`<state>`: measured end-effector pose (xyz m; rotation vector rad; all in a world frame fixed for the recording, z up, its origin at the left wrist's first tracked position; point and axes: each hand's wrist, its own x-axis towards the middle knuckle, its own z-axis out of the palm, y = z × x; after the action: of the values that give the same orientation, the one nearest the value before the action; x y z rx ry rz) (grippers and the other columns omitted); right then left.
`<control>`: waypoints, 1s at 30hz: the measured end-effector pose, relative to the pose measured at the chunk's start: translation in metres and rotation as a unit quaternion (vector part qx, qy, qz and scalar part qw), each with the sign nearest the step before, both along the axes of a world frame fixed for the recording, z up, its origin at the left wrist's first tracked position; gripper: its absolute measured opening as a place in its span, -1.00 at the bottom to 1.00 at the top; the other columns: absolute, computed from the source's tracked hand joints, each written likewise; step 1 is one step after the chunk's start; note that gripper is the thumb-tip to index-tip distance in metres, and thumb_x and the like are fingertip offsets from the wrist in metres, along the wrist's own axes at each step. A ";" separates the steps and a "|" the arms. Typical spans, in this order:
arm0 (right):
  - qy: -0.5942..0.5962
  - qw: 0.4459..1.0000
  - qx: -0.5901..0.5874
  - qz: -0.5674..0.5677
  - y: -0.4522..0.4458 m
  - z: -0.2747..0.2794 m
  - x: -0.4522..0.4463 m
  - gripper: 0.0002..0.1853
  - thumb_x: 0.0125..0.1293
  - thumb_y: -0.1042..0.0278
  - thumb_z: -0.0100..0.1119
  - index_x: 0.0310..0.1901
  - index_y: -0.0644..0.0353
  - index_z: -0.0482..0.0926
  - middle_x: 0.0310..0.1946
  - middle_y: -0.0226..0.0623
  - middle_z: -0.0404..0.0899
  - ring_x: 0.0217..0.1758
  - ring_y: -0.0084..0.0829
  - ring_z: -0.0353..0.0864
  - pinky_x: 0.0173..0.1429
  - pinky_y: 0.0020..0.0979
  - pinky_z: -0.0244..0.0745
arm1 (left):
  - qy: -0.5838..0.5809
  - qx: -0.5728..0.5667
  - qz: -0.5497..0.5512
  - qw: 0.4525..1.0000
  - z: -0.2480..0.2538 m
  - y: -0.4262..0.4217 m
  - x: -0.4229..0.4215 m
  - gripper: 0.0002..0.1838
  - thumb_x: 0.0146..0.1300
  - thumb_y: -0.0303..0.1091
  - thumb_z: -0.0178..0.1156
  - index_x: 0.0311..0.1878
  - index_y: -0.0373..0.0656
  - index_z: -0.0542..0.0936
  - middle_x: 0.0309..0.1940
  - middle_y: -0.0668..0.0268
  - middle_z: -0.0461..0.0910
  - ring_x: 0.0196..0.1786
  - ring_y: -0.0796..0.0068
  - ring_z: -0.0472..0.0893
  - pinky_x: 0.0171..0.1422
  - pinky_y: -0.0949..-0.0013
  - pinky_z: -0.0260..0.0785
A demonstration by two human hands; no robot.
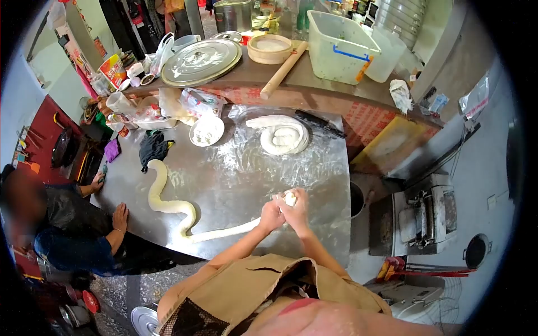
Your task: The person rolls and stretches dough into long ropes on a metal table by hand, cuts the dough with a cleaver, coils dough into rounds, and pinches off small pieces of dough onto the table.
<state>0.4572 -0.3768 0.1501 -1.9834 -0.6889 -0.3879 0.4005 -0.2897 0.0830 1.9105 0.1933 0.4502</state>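
Note at far L of worktop (235, 162): purple cloth (112, 150), then black cloth (154, 147). Find L end of dough rope (190, 215) just beside the latter; trace S-bends along worktop, then near-straight run to R of ctr. See white bowl (207, 130) behind rope, w/ whitish contents. Record L hand (272, 215) & R hand (293, 208) pressed together, curled tight round R end of rope, w/ pale dough poking out. Log coiled dough (284, 139) at rear, apart from hands; long black item (320, 124), type unclear, just to R.
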 end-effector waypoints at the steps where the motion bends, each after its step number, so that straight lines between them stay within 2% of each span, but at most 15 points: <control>1: -0.003 1.000 -0.002 0.002 -0.008 0.010 0.007 -0.72 0.07 0.30 0.46 -0.30 0.26 0.58 -0.41 -0.30 0.58 -0.39 -0.36 0.57 -0.26 -0.41 0.45 | -0.007 0.028 0.011 1.000 0.004 0.001 0.005 -0.57 0.04 -0.35 0.32 0.03 -0.09 0.50 -0.29 0.02 0.64 -0.17 -0.14 0.61 -0.14 0.04 0.47; 3: 0.076 0.981 -0.067 0.166 -0.030 0.034 0.021 -0.65 0.03 0.33 0.47 -0.16 0.28 0.62 -0.30 -0.20 0.60 -0.31 -0.27 0.59 -0.22 -0.38 0.47 | -0.018 0.054 0.028 0.998 0.011 0.004 0.012 -0.56 0.03 -0.33 0.35 0.02 -0.11 0.49 -0.29 0.02 0.63 -0.17 -0.15 0.60 -0.15 0.03 0.46; 4: 0.075 0.980 -0.071 0.171 -0.038 0.037 0.031 -0.65 0.03 0.33 0.47 -0.16 0.28 0.62 -0.30 -0.20 0.60 -0.31 -0.27 0.59 -0.22 -0.38 0.47 | -0.006 0.057 0.003 0.998 0.014 0.005 0.012 -0.54 0.02 -0.31 0.36 0.01 -0.10 0.47 -0.28 0.01 0.62 -0.18 -0.15 0.60 -0.15 0.02 0.46; 6: 0.184 0.933 -0.124 0.284 -0.050 0.039 0.046 -0.57 0.05 0.31 0.46 -0.03 0.23 0.62 -0.24 -0.17 0.60 -0.28 -0.35 0.61 -0.17 -0.40 0.50 | 0.007 0.058 -0.020 0.998 0.013 0.006 0.012 -0.52 0.02 -0.29 0.38 0.01 -0.10 0.44 -0.28 0.00 0.62 -0.18 -0.16 0.60 -0.16 0.02 0.45; 8: 0.218 0.920 -0.126 0.300 -0.051 0.042 0.052 -0.55 0.07 0.34 0.44 0.02 0.25 0.61 -0.25 -0.15 0.61 -0.27 -0.35 0.62 -0.14 -0.40 0.52 | 0.066 0.052 -0.045 0.996 0.010 0.007 0.013 -0.49 0.01 -0.30 0.39 0.02 -0.13 0.41 -0.18 0.00 0.59 -0.10 -0.17 0.58 -0.08 0.09 0.46; 11: 0.233 0.909 -0.133 0.318 -0.048 0.037 0.058 -0.61 0.06 0.40 0.44 -0.03 0.25 0.62 -0.26 -0.19 0.63 -0.29 -0.43 0.63 -0.18 -0.44 0.51 | 0.046 0.044 -0.043 0.997 0.020 0.010 0.014 -0.50 0.01 -0.32 0.39 0.02 -0.12 0.42 -0.21 0.00 0.60 -0.13 -0.17 0.59 -0.12 0.07 0.46; 13: 0.331 0.893 -0.156 0.260 -0.045 0.027 0.064 -0.64 0.08 0.38 0.44 -0.06 0.24 0.63 -0.23 -0.18 0.66 -0.26 -0.45 0.65 -0.18 -0.45 0.52 | 0.044 0.050 -0.034 0.997 0.019 0.011 0.017 -0.51 0.01 -0.32 0.38 0.02 -0.11 0.43 -0.22 0.00 0.60 -0.15 -0.16 0.59 -0.14 0.06 0.46; 14: 0.332 0.892 -0.158 0.261 -0.043 0.020 0.067 -0.64 0.08 0.38 0.44 -0.06 0.24 0.63 -0.23 -0.18 0.66 -0.26 -0.45 0.65 -0.18 -0.45 0.52 | 0.037 0.072 -0.013 0.997 0.017 0.011 0.019 -0.51 0.01 -0.31 0.39 0.01 -0.09 0.42 -0.27 0.01 0.61 -0.18 -0.12 0.61 -0.17 0.05 0.46; 16: 0.243 0.908 -0.234 0.250 -0.036 0.011 0.072 -0.65 0.08 0.26 0.45 -0.16 0.26 0.60 -0.33 -0.18 0.63 -0.36 -0.37 0.63 -0.23 -0.40 0.52 | 0.032 0.093 0.010 0.995 0.011 0.014 0.022 -0.51 0.00 -0.30 0.39 0.00 -0.07 0.41 -0.32 0.03 0.62 -0.21 -0.09 0.62 -0.20 0.04 0.46; 17: 0.245 0.907 -0.235 0.251 -0.033 0.007 0.073 -0.65 0.08 0.26 0.45 -0.16 0.26 0.60 -0.33 -0.18 0.63 -0.36 -0.37 0.63 -0.23 -0.40 0.52 | 0.046 0.102 0.011 0.994 0.008 0.017 0.024 -0.52 0.00 -0.31 0.38 -0.01 -0.05 0.42 -0.35 0.05 0.62 -0.23 -0.08 0.62 -0.22 0.03 0.46; 19: 0.109 0.940 -0.246 0.208 -0.023 0.008 0.070 -0.67 0.13 0.15 0.40 -0.29 0.22 0.53 -0.43 -0.15 0.56 -0.45 -0.18 0.59 -0.32 -0.28 0.49 | 0.062 0.109 0.010 0.992 0.006 0.022 0.028 -0.53 -0.01 -0.32 0.38 -0.01 -0.03 0.43 -0.38 0.07 0.62 -0.25 -0.07 0.62 -0.24 0.02 0.45; 20: 0.112 0.940 -0.248 0.208 -0.020 -0.001 0.069 -0.67 0.13 0.15 0.40 -0.29 0.22 0.53 -0.43 -0.15 0.56 -0.45 -0.18 0.59 -0.32 -0.28 0.49 | 0.067 0.111 0.004 0.992 0.005 0.025 0.031 -0.56 0.00 -0.33 0.35 -0.03 -0.01 0.44 -0.41 0.08 0.62 -0.27 -0.07 0.62 -0.25 0.00 0.44; 22: 0.038 0.946 -0.254 0.196 -0.013 -0.020 0.069 -0.67 0.18 0.09 0.32 -0.36 0.17 0.47 -0.48 -0.13 0.50 -0.47 -0.03 0.53 -0.37 -0.15 0.43 | 0.073 0.111 -0.001 0.991 0.003 0.027 0.034 -0.59 0.00 -0.33 0.33 -0.05 0.00 0.45 -0.44 0.10 0.61 -0.29 -0.07 0.62 -0.26 -0.02 0.43; 25: 0.020 0.950 -0.236 0.205 -0.010 -0.030 0.070 -0.66 0.23 0.04 0.25 -0.40 0.17 0.48 -0.49 -0.11 0.54 -0.44 -0.02 0.58 -0.35 -0.11 0.46 | 0.093 0.087 0.000 0.992 0.006 0.030 0.036 -0.64 0.01 -0.34 0.29 -0.09 -0.01 0.45 -0.41 0.12 0.61 -0.28 -0.06 0.62 -0.25 -0.03 0.43; 30: 0.007 0.965 -0.184 0.187 -0.002 -0.036 0.070 -0.70 0.22 0.10 0.24 -0.43 0.17 0.47 -0.50 -0.13 0.51 -0.45 -0.03 0.57 -0.38 -0.11 0.43 | 0.128 0.138 -0.038 0.981 0.015 0.040 0.041 -0.67 0.01 -0.35 0.26 -0.10 -0.03 0.47 -0.25 0.15 0.61 -0.16 -0.02 0.61 -0.16 0.02 0.46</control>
<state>0.5274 -0.3791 0.1143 -2.1320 -1.1684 -0.0139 0.4417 -0.2496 0.0978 2.2391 0.2347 0.1845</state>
